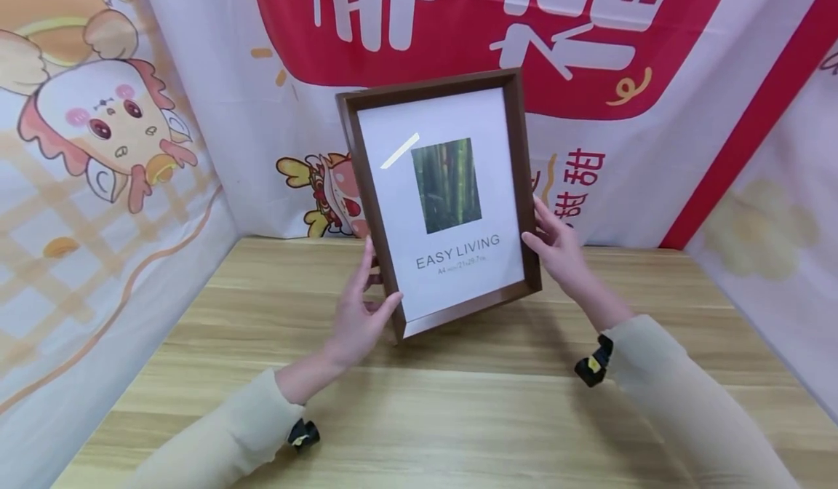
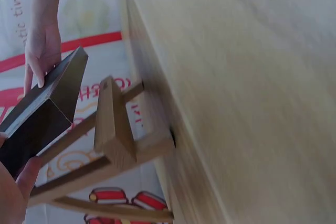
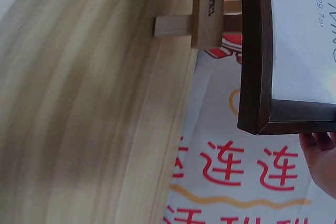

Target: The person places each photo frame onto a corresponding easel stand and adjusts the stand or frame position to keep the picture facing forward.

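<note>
A brown picture frame point(image 1: 452, 201) is held tilted in front of the back cloth, its glazed side towards me. Behind the glass is a white sheet with a green bamboo picture and the words EASY LIVING. My left hand point(image 1: 358, 318) grips its lower left side, thumb on the front edge and fingers round behind. On the right side, lower down, my right hand point(image 1: 559, 249) pinches the edge in the same way. A small wooden easel point(image 2: 113, 124) stands close by the frame in both wrist views; the frame hides it in the head view.
Under the hands lies a wood-grain table point(image 1: 458, 423). A white cloth with a red panel point(image 1: 445, 52) hangs at the back. Printed cloths point(image 1: 98, 241) rise at the left and right sides. A black strap device point(image 1: 594, 362) sits at each cuff.
</note>
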`<state>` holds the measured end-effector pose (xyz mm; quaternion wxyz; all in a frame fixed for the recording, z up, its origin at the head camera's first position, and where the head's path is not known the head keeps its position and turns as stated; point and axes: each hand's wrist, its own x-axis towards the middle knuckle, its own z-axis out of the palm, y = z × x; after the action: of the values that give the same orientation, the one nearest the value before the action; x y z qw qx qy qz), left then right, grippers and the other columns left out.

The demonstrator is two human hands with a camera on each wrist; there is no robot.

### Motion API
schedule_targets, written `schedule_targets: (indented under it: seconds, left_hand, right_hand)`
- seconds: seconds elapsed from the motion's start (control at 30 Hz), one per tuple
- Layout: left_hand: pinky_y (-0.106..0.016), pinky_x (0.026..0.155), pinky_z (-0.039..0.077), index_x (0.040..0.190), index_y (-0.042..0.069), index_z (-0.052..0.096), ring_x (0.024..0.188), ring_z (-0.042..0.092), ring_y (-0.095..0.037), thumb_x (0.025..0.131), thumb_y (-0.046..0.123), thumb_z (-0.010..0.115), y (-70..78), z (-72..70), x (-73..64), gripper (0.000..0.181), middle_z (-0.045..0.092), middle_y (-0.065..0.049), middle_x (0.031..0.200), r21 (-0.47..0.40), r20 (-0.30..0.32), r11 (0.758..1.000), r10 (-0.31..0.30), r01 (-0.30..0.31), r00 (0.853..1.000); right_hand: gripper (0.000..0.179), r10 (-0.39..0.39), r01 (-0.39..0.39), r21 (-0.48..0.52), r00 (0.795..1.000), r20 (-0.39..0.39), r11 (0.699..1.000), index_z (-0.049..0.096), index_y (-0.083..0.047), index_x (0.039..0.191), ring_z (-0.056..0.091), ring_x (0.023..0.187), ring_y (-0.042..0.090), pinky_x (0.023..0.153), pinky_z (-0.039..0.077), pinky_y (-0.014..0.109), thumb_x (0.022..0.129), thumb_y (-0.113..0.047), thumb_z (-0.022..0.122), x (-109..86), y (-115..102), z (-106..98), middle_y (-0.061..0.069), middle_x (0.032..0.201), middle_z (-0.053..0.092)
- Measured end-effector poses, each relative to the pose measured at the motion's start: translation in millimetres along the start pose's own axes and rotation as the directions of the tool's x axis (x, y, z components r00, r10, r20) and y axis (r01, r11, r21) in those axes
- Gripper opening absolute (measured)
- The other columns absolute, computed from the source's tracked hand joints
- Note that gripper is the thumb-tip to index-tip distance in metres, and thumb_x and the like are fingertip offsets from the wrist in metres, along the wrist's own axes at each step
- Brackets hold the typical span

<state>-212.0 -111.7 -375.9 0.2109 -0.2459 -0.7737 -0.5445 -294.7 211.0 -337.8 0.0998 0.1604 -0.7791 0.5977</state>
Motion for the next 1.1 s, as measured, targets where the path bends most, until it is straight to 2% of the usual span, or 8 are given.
schedule_targets:
  seconds: [0.2,0.33,0.43,0.7,0.9,1.1]
  left_hand:
    - [-0.029,0.07,0.059,0.158,0.025,0.008,0.105,0.058,-0.028,0.087,-0.006,0.068,-1.4,-15.1,3.1,0.098,0.027,-0.005,0.157,0.038,-0.018,0.999,0.027,-0.026,0.999]
    - [-0.03,0.07,0.059,0.158,0.02,0.009,0.107,0.056,-0.029,0.086,-0.007,0.069,-2.0,-23.6,3.6,0.098,0.033,-0.01,0.152,0.086,-0.037,0.995,0.046,-0.042,0.998]
    - [-0.031,0.071,0.059,0.158,0.019,0.008,0.107,0.057,-0.029,0.085,-0.008,0.069,-2.7,-28.2,4.3,0.098,0.033,-0.01,0.153,0.102,-0.046,0.994,0.054,-0.049,0.997]
    - [-0.032,0.072,0.059,0.157,0.015,0.007,0.108,0.057,-0.028,0.086,-0.007,0.068,-7.1,-33.5,3.0,0.097,0.029,-0.01,0.155,0.124,-0.046,0.992,0.036,-0.03,0.998]
    - [-0.038,0.072,0.059,0.157,0.014,0.006,0.11,0.056,-0.032,0.085,-0.007,0.07,-12.6,-34.9,2.0,0.098,0.023,-0.01,0.157,0.14,-0.029,0.99,0.007,-0.003,1.0]
    - [-0.033,0.071,0.059,0.157,0.018,0.006,0.109,0.057,-0.029,0.087,-0.007,0.068,-20.8,-36.3,0.5,0.097,0.022,-0.007,0.158,0.172,-0.026,0.985,0.022,-0.017,0.999]
  right_hand:
    - [0.064,-0.04,0.04,0.043,0.999,-0.008,0.998,0.029,-0.018,0.154,0.046,0.128,0.036,0.103,0.043,0.044,0.097,0.006,0.05,12.6,-5,14,0.019,0.147,0.041]
    - [0.064,-0.068,0.069,0.056,0.998,-0.015,0.996,0.031,-0.016,0.153,0.046,0.128,0.034,0.105,0.041,0.044,0.097,0.007,0.05,20.1,-8,23,0.019,0.146,0.043]
    - [0.064,-0.076,0.076,0.058,0.997,-0.018,0.995,0.031,-0.016,0.153,0.047,0.127,0.034,0.105,0.041,0.044,0.097,0.007,0.05,24.5,-11,29,0.021,0.144,0.044]
    - [0.065,-0.061,0.063,0.07,0.998,-0.029,0.996,0.031,-0.017,0.153,0.046,0.128,0.033,0.106,0.04,0.042,0.096,0.008,0.05,28.6,-5,42,0.019,0.145,0.044]
    - [0.067,-0.027,0.031,0.078,0.999,-0.047,0.996,0.03,-0.017,0.153,0.047,0.127,0.033,0.105,0.041,0.04,0.095,0.009,0.051,28.4,3,49,0.021,0.143,0.046]
    - [0.068,-0.017,0.021,0.097,0.999,-0.043,0.995,0.028,-0.016,0.154,0.047,0.127,0.034,0.104,0.042,0.04,0.095,0.011,0.05,30.0,14,55,0.022,0.144,0.044]
